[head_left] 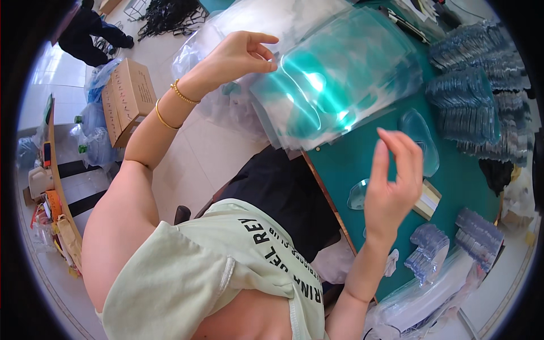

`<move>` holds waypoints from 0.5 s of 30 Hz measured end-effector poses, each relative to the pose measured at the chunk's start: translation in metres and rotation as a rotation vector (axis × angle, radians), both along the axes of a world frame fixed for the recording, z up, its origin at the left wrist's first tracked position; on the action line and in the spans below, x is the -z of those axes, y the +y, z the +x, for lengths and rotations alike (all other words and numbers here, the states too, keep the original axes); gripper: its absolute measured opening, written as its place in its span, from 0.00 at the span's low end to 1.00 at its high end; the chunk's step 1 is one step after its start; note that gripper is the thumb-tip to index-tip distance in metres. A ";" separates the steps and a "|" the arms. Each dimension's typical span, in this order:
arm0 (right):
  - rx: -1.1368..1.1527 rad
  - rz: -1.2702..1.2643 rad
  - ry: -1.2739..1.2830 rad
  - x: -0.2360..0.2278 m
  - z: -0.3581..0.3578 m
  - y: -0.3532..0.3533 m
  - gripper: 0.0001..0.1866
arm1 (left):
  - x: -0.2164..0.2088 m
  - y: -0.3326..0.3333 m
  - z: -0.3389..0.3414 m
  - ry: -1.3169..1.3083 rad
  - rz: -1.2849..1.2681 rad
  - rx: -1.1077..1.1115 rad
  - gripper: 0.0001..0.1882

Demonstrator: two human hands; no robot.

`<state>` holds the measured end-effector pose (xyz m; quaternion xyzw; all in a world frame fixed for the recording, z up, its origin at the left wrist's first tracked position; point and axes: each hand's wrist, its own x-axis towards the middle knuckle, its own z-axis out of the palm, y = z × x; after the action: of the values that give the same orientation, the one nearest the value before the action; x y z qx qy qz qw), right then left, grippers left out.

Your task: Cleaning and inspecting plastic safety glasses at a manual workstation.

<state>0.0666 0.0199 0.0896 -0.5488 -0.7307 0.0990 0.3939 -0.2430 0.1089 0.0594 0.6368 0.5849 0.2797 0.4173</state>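
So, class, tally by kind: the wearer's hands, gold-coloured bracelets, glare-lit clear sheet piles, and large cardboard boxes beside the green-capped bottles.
Left hand and right hand: 2
Beaded bracelet and plain bracelet: 2
Sheet pile: 1
Cardboard box: 1
Total: 6

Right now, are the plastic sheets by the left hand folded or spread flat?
Spread flat: the plastic sheets lie in a loose stack on the green table, edges uneven. No fold shows, though glare hides part.

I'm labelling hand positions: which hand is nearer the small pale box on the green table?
Right. In the picture, the right hand appears just left of the small pale box; the left hand is farther off, by the stack of clear sheets.
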 end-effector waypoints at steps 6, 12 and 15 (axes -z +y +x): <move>-0.256 -0.106 0.083 0.015 -0.060 0.059 0.08 | -0.014 -0.002 0.013 -0.333 -0.104 0.056 0.25; -0.327 -0.258 0.115 0.000 -0.076 0.074 0.07 | -0.025 -0.007 0.028 -0.441 -0.054 0.185 0.28; -0.270 -0.470 0.351 0.003 -0.063 0.080 0.07 | -0.022 -0.007 0.030 -0.437 -0.026 0.207 0.27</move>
<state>0.0041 0.0994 0.0863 -0.4975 -0.6748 0.4095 0.3598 -0.2128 0.1021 0.0810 0.6124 0.4157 0.3591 0.5685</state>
